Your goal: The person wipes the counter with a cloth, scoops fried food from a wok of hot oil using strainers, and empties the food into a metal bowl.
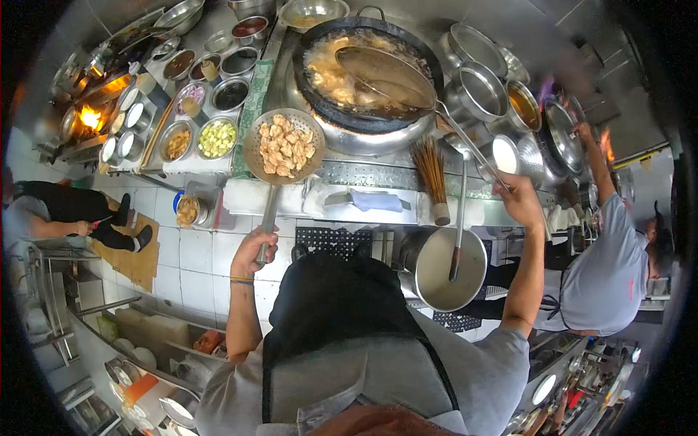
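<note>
My left hand [254, 251] is closed round the handle of a perforated ladle [251, 149], which holds browned pieces of food [283, 145] left of the wok. In my right hand [522, 202] is the long handle of a strainer [389, 73]; its round head is tilted over a large black wok [311, 109]. Bubbling oil with golden pieces [327, 69] fills the wok. A bamboo brush [430, 171] stands at the counter edge, between the wok and my right hand.
Bowls of chopped green vegetable [217, 138] and sauces line the left counter. A tall pot [451, 269] with a ladle in it stands below my right hand. Metal pots [476, 91] crowd the right. One person [603, 261] works at right, another [65, 211] at left. Flames [91, 118] burn at far left.
</note>
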### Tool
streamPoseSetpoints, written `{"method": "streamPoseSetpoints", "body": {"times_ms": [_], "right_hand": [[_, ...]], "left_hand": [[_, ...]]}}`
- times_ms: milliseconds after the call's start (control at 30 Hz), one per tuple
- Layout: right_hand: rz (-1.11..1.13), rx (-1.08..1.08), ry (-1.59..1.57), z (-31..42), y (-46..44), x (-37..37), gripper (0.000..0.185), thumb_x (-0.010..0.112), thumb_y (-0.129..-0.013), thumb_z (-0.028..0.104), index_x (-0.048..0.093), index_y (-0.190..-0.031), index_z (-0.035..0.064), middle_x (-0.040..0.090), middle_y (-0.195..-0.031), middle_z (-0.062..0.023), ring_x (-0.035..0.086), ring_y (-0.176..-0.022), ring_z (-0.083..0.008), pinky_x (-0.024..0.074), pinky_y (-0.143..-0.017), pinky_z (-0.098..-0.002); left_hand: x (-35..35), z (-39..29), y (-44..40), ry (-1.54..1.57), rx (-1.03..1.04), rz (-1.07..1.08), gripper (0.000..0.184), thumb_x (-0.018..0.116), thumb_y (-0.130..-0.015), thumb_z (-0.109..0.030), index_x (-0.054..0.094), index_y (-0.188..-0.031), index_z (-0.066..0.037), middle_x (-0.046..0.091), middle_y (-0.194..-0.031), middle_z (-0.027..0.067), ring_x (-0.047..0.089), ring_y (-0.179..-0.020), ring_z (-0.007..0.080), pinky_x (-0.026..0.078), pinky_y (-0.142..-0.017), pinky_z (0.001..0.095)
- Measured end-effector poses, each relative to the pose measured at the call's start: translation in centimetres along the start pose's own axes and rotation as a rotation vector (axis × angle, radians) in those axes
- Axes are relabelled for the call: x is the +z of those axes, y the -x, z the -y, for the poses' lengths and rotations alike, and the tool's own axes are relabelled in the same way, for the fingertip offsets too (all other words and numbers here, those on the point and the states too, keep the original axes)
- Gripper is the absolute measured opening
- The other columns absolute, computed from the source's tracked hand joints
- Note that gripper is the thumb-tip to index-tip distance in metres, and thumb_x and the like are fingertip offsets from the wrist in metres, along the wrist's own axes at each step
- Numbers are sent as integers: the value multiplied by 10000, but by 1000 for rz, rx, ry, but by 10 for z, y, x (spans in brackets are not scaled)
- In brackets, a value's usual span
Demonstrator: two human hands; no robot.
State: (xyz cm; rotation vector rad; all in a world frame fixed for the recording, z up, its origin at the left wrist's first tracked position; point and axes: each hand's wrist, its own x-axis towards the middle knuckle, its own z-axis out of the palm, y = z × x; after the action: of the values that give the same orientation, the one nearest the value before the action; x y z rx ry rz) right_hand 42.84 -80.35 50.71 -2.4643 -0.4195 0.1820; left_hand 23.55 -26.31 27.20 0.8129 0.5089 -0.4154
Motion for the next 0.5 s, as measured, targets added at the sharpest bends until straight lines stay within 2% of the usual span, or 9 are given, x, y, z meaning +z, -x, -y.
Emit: {"method": "streamPoseSetpoints", "body": {"times_ms": [67, 167, 200, 300, 333, 433, 500], "right_hand": [[11, -57, -54, -31, -9, 10, 387, 594, -905, -38, 647, -1276, 58, 631, -786, -18, 540, -723, -93, 484, -676, -274], [21, -23, -64, -53, -22, 24, 377, 598, -909, -9, 641, -1280, 42, 629, -804, -14, 546, -730, -97, 487, -674, -276], [44, -10, -189, -57, -25, 29, 371, 590, -920, 14, 632, -1288, 36, 617, -784, -12, 541, -723, -101, 474, -671, -270], [65, 60, -332, -59, -29, 45, 374, 573, -936, 36, 620, -1307, 41, 607, -754, -19, 513, -611, -74, 443, -563, -251], [162, 248, -536, -35, -28, 39, 417, 544, -939, 25, 557, -1355, 11, 602, -755, -22, 450, -474, -49, 370, -414, -237], [230, 304, -942, -33, -35, 43, 466, 530, -924, 3, 489, -1387, -20, 598, -771, -19, 385, -384, -42, 283, -310, -224], [281, 337, -1099, -34, -40, 43, 474, 523, -910, -14, 464, -1379, -39, 588, -793, -20, 379, -382, -45, 274, -289, -209]], "left_hand": [[5, 6, -1, 5, 9, -18, 336, 654, -832, -81, 512, -1133, -29, 518, -696, 8, 483, -486, 106, 383, -394, 252], [17, 15, -2, 13, 36, -48, 334, 648, -830, -73, 512, -1131, -26, 509, -695, 8, 475, -485, 106, 385, -393, 253], [22, 18, -2, 18, 48, -59, 333, 646, -829, -71, 512, -1130, -25, 505, -694, 8, 472, -485, 105, 386, -393, 253], [37, 26, -3, 34, 83, -105, 326, 638, -830, -67, 509, -1126, -21, 500, -698, 9, 466, -490, 104, 382, -397, 249], [39, 29, -4, 45, 86, -103, 325, 637, -831, -67, 508, -1125, -20, 499, -701, 8, 466, -494, 103, 380, -399, 247], [43, 35, -7, 71, 96, -101, 320, 634, -834, -69, 505, -1123, -20, 496, -709, 7, 466, -504, 100, 375, -404, 242], [47, 37, -7, 82, 104, -100, 315, 631, -837, -69, 505, -1122, -21, 495, -716, 4, 463, -509, 97, 372, -406, 239]]}}
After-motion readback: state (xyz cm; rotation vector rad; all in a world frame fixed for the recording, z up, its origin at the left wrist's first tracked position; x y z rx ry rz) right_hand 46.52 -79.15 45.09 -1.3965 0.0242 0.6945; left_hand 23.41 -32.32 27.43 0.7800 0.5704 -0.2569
